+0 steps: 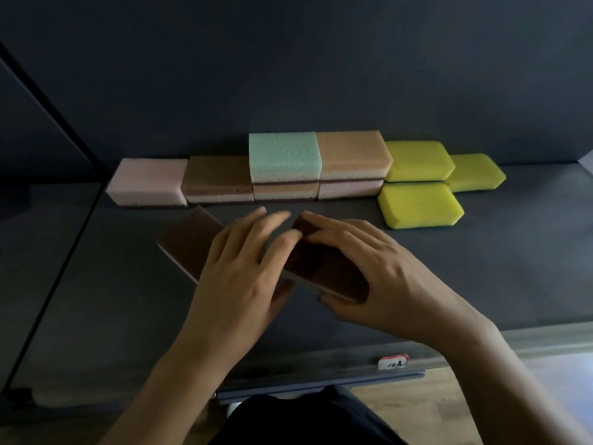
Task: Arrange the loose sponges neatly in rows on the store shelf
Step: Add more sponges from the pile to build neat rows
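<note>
While my right hand [369, 261] grips one brown sponge [337, 274], left hand [237, 268] flat on the second sponge [189, 242], a hasty shove could skew the back row [218, 181].

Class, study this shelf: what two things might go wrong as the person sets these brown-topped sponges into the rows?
1. The right hand holds a brown-topped sponge askew to the back row, so it may land crooked.
2. Reaching back, that hand could knock the green sponge off the tan sponge beneath.
</note>
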Motion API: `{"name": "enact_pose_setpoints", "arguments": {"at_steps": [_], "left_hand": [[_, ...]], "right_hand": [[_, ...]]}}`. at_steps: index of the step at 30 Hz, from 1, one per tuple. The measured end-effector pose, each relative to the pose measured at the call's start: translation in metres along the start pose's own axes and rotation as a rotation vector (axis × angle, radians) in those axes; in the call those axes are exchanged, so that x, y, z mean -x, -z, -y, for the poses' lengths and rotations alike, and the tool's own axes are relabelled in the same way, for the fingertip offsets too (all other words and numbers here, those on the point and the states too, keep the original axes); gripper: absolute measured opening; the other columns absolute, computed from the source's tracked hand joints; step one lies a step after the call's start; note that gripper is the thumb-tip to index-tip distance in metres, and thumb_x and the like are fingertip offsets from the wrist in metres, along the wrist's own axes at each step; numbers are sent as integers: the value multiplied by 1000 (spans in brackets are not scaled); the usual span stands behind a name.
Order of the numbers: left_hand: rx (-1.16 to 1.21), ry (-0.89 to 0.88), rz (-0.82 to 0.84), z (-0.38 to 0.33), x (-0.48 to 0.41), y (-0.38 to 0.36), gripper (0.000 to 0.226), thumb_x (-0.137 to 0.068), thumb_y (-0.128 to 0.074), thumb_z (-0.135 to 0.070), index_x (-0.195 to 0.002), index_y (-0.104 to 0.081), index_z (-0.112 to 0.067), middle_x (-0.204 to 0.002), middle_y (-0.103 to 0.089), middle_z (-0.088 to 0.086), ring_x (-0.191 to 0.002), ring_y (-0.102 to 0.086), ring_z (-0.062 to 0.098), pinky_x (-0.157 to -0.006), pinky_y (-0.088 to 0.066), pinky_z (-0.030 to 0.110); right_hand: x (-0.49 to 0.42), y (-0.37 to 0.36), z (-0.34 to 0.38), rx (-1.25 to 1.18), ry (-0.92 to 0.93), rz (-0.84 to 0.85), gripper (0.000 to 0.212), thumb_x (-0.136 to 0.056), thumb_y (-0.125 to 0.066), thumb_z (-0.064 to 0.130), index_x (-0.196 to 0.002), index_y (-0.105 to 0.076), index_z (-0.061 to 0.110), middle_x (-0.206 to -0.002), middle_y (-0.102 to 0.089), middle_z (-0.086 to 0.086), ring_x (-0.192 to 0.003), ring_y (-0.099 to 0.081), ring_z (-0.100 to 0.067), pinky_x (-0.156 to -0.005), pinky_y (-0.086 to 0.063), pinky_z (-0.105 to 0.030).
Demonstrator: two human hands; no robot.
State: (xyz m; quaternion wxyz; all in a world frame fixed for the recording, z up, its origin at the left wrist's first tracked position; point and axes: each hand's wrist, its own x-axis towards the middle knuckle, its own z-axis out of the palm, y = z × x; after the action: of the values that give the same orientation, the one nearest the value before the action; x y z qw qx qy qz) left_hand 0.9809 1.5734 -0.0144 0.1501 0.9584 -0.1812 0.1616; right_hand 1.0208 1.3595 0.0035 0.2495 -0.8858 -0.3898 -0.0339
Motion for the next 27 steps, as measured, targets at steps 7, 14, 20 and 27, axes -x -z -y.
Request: {"name": "enact_pose_setpoints", "arguments": {"at_steps": [7, 14, 20, 27], "left_hand": [[22, 15, -11, -6, -7, -2, 50, -70, -79, -19, -115, -61, -7, -130, -55, 9, -121, -54, 28, -95, -48, 43], [43, -19, 1, -10, -11, -8, 51, -77, -73, -16, -125, -57, -7, -132, -54, 8, -121, -55, 25, -93, -52, 42], [19, -58, 10, -12, -12, -8, 68, -83, -71, -24, -143, -42, -11, -136, -50, 9, -124, -52, 24, -97, -50, 40], [-2, -67, 47, -8, -13, -7, 74, -80, -74, -30, -144, -41, -11, -141, -46, 9, -127, -49, 25, -96, -49, 42]], "right_hand": [[15, 8, -17, 122, -58, -27, 68, -71, -82, 43, -128, -54, 19, -139, -46, 3, -128, -43, -20, -98, -46, -37], [23, 8, -21, -7, -143, -151, 43, -80, -68, 33, -117, -54, 17, -114, -54, 9, -101, -56, -12, -76, -51, -34], [22, 7, -22, -124, -188, -232, 40, -85, -64, 29, -123, -56, 18, -114, -57, 11, -97, -57, -7, -79, -47, -20], [22, -3, -27, -270, -321, -237, 32, -96, -54, 40, -126, -49, 31, -114, -57, 19, -97, -56, -1, -74, -42, -11]]}}
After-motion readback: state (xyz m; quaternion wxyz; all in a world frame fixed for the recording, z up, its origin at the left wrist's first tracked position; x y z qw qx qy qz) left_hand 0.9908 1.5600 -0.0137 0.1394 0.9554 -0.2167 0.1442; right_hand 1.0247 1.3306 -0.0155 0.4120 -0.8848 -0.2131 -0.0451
